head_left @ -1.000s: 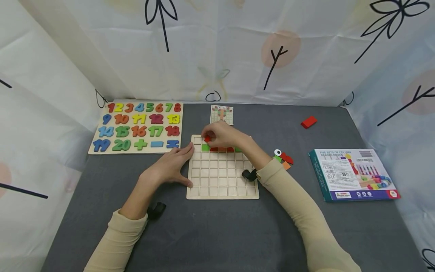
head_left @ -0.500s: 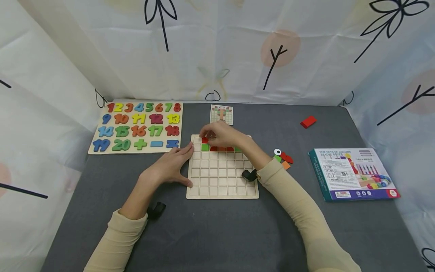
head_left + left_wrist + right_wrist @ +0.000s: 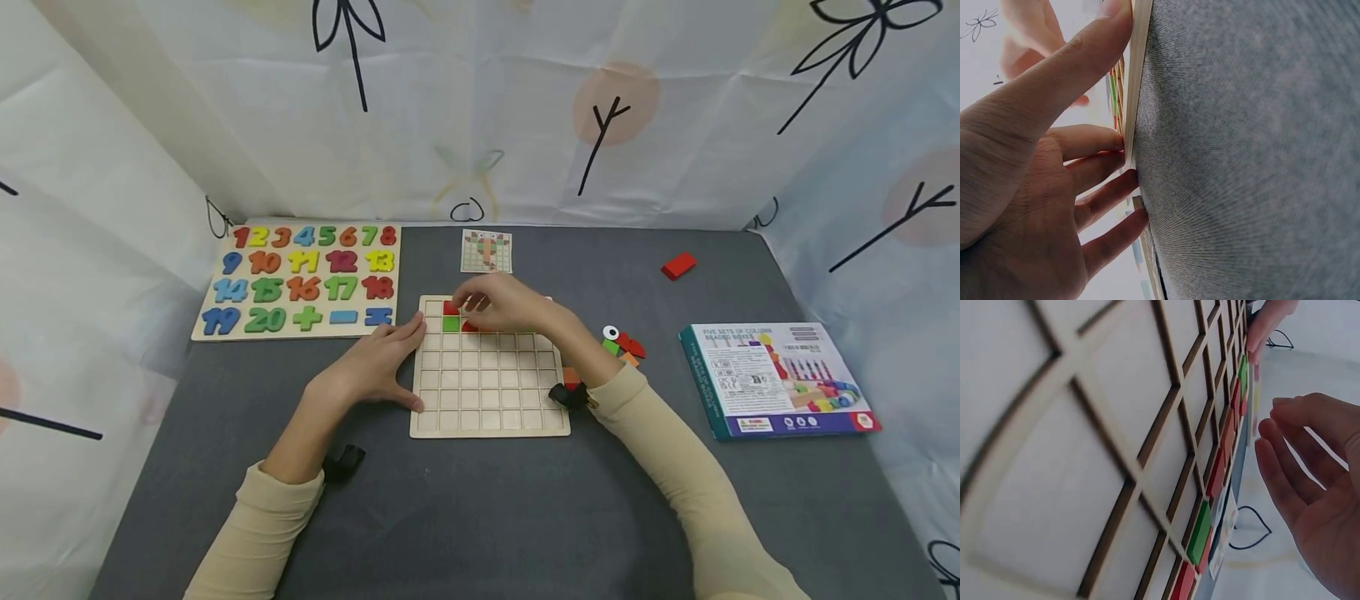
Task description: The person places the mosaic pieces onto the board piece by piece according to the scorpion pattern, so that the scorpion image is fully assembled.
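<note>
A person's left hand point(image 3: 378, 362), thumb and fingers spread, braces the left edge of 1 wooden grid board point(image 3: 491, 400) on a gray desk point(image 3: 480, 517), apparently to stop it sliding. The right hand point(image 3: 506, 304) hangs just over the board's far rows, its fingers loosely curved near the thumb, with nothing seen between them. Beneath it, in those far rows, sit the colored tiles: 2 green tiles point(image 3: 1199, 532) show in the right wrist view, along with red tiles point(image 3: 450, 307) and orange point(image 3: 1229, 440), whose full counts cannot be told. Just beyond the board lies 1 patterned card point(image 3: 487, 250), likely placed there to be easily seen. To the right, 1 eye disc point(image 3: 611, 332) lies among loose pieces point(image 3: 632, 346), within reach, it seems; the right arm point(image 3: 667, 458) may hide some, so no total is possible. Farther off rest 1 red block point(image 3: 678, 266) and 1 box point(image 3: 780, 379), perhaps set aside for working room. At left, 1 number board point(image 3: 208, 298) carries 20 numbers and 3 signs.
</note>
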Demonstrator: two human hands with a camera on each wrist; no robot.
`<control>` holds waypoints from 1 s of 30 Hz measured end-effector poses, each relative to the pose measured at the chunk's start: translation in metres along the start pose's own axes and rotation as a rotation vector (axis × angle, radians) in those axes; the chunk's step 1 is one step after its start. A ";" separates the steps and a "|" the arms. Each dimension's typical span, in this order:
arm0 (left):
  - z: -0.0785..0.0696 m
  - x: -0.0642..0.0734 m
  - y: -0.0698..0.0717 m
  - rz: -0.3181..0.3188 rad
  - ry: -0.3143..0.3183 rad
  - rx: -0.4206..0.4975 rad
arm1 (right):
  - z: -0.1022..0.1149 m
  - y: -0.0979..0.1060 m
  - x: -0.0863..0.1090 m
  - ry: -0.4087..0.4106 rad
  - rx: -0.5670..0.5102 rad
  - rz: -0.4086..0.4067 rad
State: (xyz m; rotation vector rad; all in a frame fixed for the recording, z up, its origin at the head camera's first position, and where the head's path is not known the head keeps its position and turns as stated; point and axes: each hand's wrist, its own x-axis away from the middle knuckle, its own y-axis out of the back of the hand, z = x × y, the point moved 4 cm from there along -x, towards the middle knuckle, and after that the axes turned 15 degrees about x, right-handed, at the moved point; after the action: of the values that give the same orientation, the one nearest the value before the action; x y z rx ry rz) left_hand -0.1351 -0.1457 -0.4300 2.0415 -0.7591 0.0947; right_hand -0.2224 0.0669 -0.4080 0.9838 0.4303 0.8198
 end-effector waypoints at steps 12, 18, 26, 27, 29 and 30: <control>-0.001 0.002 0.000 -0.014 -0.008 0.022 | -0.013 0.021 0.075 -0.078 0.048 -0.079; -0.002 0.002 0.000 -0.014 -0.001 0.017 | -0.032 0.031 0.118 -0.185 0.079 -0.105; -0.002 0.003 0.000 -0.016 0.008 0.027 | -0.052 0.037 0.165 -0.326 0.103 -0.121; -0.002 0.003 0.000 -0.016 0.007 0.027 | -0.053 0.038 0.170 -0.344 0.105 -0.121; -0.002 0.003 0.000 -0.016 0.006 0.026 | -0.057 0.039 0.179 -0.387 0.118 -0.121; -0.002 0.003 0.000 -0.016 0.006 0.024 | -0.060 0.039 0.183 -0.407 0.129 -0.122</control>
State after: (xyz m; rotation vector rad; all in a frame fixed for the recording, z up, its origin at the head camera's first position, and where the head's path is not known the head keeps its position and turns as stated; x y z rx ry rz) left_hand -0.1326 -0.1460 -0.4277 2.0689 -0.7410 0.1012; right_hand -0.1618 0.2534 -0.3983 1.2007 0.1905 0.4690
